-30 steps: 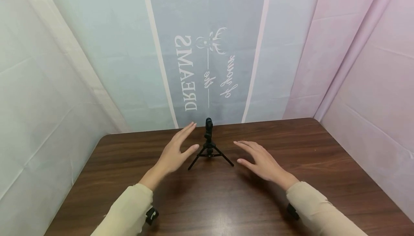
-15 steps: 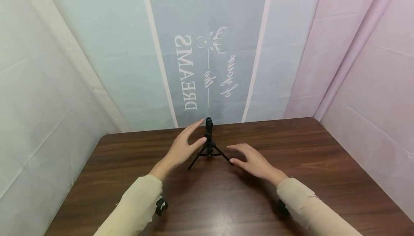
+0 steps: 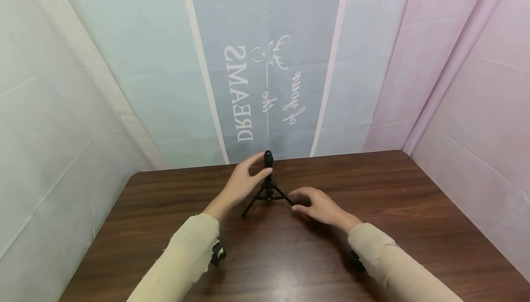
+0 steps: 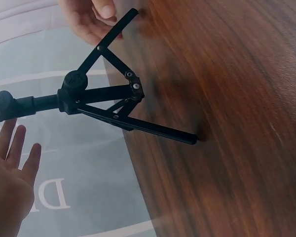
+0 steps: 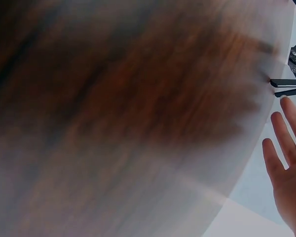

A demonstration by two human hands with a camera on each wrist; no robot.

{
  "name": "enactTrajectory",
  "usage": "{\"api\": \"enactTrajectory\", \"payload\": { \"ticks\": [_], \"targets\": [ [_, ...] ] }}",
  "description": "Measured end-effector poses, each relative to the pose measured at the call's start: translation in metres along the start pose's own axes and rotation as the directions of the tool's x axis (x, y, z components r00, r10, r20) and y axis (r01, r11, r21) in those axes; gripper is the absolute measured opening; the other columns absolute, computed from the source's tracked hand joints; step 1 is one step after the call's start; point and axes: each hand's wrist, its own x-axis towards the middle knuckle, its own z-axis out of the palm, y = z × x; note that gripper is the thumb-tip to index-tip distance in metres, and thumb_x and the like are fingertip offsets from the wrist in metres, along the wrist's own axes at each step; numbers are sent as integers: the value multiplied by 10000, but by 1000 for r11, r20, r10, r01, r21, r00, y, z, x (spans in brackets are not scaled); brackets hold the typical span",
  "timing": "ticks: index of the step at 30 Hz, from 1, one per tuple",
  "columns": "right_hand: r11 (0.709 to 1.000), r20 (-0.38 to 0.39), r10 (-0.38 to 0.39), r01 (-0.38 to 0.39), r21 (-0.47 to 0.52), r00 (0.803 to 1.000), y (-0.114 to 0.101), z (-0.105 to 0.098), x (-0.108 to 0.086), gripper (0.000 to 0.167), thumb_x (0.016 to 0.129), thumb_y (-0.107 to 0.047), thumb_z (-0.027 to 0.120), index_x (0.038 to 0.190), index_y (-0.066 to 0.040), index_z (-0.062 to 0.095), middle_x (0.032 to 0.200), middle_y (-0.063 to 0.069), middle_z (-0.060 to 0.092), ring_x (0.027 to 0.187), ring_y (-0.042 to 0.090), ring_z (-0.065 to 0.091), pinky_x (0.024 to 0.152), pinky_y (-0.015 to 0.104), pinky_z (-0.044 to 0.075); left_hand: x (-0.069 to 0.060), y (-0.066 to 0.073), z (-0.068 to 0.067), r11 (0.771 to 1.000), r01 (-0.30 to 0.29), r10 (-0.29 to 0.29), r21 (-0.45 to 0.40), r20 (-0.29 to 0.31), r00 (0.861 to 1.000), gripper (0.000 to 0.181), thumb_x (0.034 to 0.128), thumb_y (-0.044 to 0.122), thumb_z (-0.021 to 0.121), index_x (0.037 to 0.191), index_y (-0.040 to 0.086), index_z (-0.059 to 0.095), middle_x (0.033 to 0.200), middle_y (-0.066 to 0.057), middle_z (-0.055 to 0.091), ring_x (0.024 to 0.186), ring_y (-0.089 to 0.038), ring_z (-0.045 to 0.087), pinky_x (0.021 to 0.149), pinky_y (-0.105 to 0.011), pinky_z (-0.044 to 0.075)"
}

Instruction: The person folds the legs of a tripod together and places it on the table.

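Note:
A small black tripod (image 3: 269, 191) stands upright on the table with its legs spread. My left hand (image 3: 241, 184) reaches around its upper part; the thumb overlaps the post and the index fingertip is at the top's left side. In the left wrist view the other fingers (image 4: 15, 148) are extended beside the post, while the contact at the top is cut off by the frame's edge. My right hand (image 3: 320, 207) is at the end of the right tripod leg, thumb and fingers apart. Its fingers look extended just beside the leg (image 5: 288, 83) in the right wrist view.
The brown wood-grain table (image 3: 265, 256) ends at a pale blue printed cloth (image 3: 273, 7) close behind the tripod. Light cloth walls (image 3: 476, 122) rise on both sides. A black wrist device (image 3: 218, 253) sits at the left sleeve.
My left hand has moved right and slightly up to the tripod's upper part. The right hand has come left to the right leg. The tripod stays in place.

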Motion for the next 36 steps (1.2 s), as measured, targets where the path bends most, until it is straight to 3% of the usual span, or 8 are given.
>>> {"api": "enactTrajectory", "payload": {
  "ticks": [4, 11, 20, 27, 30, 32, 36],
  "targets": [
    [1000, 16, -9, 9, 17, 1000, 4, 2, 3, 348, 924, -253, 729, 1245, -134, 664, 1158, -5, 673, 1096, 204, 627, 926, 460, 507, 5, 4, 3, 1000, 15, -15, -9, -3, 1000, 562, 940, 438, 672, 1442, 230, 529, 1411, 17, 540, 1318, -180, 472, 1021, -438, 448],
    [999, 32, -29, 28, 28, 999, 6, 2, 6, 258, 896, -189, 759, 1137, -117, 701, 953, -67, 672, 872, 91, 628, 766, 326, 533, 11, 10, 3, 1000, 11, -11, -24, 4, 1000, 420, 944, 436, 663, 1342, 313, 607, 1350, 79, 588, 1093, -180, 619, 859, -400, 542],
    [999, 48, -33, 33, -5, 998, 7, 5, 11, 204, 868, -88, 772, 1060, -87, 703, 861, -64, 646, 783, 69, 599, 692, 277, 518, 13, 11, 7, 999, 1, 2, 47, -54, 999, 280, 959, 367, 663, 1205, 235, 681, 1176, 29, 689, 1147, -179, 613, 926, -432, 509],
    [1000, 67, -22, 24, -16, 997, 5, 7, 17, 177, 852, -55, 768, 1015, -69, 702, 810, -77, 642, 748, 53, 601, 679, 267, 519, 9, 13, 13, 992, 30, -21, 123, -70, 997, 351, 1026, 344, 559, 1330, 172, 594, 1275, -40, 659, 1238, -256, 563, 919, -462, 475],
    [1000, 67, -14, 15, -18, 998, 3, 8, 21, 144, 847, -42, 768, 968, -70, 696, 786, -75, 636, 731, 52, 592, 668, 258, 509, 7, 13, 15, 994, 40, -30, 103, -101, 994, 286, 1037, 284, 552, 1303, 191, 603, 1226, -7, 686, 1175, -217, 599, 891, -433, 488],
    [1000, 64, -12, 13, -21, 998, 2, 10, 23, 125, 845, -33, 766, 938, -70, 692, 776, -71, 634, 723, 53, 587, 657, 257, 506, 6, 13, 17, 995, 43, -32, 85, -126, 992, 256, 1037, 262, 554, 1281, 207, 611, 1197, 18, 698, 1050, -218, 639, 851, -415, 496],
    [1000, 59, 14, -12, -25, 998, 2, 10, 28, 118, 833, -13, 769, 904, -56, 685, 765, -53, 631, 727, 66, 585, 656, 258, 509, 6, 11, 21, 999, 38, -32, 37, -163, 986, 239, 1035, 250, 557, 1260, 202, 624, 1154, 59, 712, 1053, -195, 652, 826, -399, 492]
  ]
}}
